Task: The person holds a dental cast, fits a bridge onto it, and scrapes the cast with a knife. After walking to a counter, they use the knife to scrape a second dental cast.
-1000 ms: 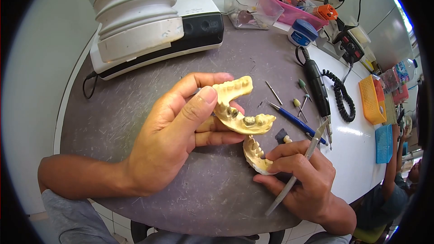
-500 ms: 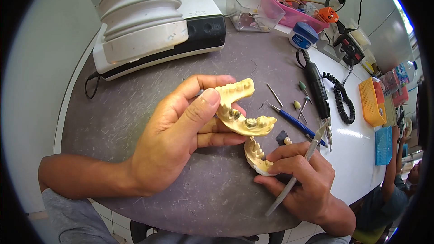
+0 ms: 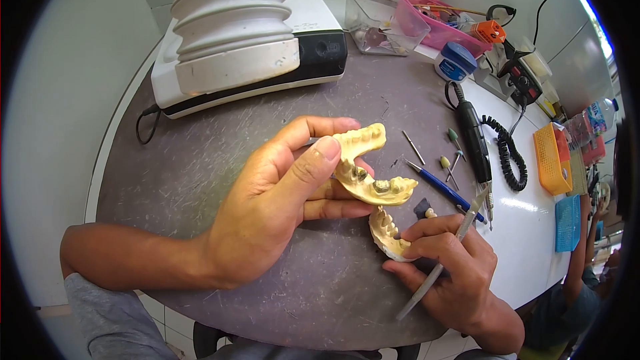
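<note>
My left hand pinches a yellow plaster dental cast between thumb and fingers, its row of teeth turned up, two of them dark metallic. Just below it, my right hand grips a second, paler dental cast by its right side, thumb underneath. Part of that cast is hidden behind the fingers. A slim metal knife also lies across the right hand, tucked between the fingers with its blade pointing up and away. The near end of the upper cast overlaps the top of the lower one in this view.
A blue pen, small grinding burs and a black handpiece with a coiled cord lie on the grey table to the right. At the back stand a white machine with a ribbed hose, a pink basket and a blue-lidded jar.
The view has shifted slightly, so the whole scene sits a little further right and lower. Both hands keep their hold on the casts and the knife.
</note>
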Demonstrator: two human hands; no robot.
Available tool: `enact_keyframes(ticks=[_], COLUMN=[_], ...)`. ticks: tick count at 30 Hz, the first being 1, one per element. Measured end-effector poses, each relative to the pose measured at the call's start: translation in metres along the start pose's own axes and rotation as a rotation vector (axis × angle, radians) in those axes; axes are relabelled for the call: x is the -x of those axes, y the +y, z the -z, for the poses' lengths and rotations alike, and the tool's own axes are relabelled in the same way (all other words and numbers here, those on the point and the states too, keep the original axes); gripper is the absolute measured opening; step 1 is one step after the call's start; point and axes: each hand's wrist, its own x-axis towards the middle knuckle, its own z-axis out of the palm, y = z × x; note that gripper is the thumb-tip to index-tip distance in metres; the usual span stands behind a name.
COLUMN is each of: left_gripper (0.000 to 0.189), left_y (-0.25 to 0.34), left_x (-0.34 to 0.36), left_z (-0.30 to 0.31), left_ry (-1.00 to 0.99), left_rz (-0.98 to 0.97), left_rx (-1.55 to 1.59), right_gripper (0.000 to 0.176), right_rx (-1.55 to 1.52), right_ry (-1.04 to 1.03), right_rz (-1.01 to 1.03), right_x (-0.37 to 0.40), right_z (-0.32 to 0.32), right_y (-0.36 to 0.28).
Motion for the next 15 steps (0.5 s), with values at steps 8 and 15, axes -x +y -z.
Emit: enact_keyframes(ticks=[8, 15], left_gripper=[0.051, 0.049], left_y=[-0.0007, -0.0014], left_x=[0.0, -0.0001], left_z=[0.0001, -0.0001], left_ry=[0.001, 0.01], left_rz=[0.0, 0.003], left_rx=[0.001, 0.014], right_gripper=[0.027, 0.028], right_rx=[0.012, 0.019], right_ry=[0.007, 0.01], right_rz=[-0.014, -0.01], right_x=[-0.0002, 0.0015], right_z=[-0.0009, -0.0015], right_y=[0.0005, 0.0021])
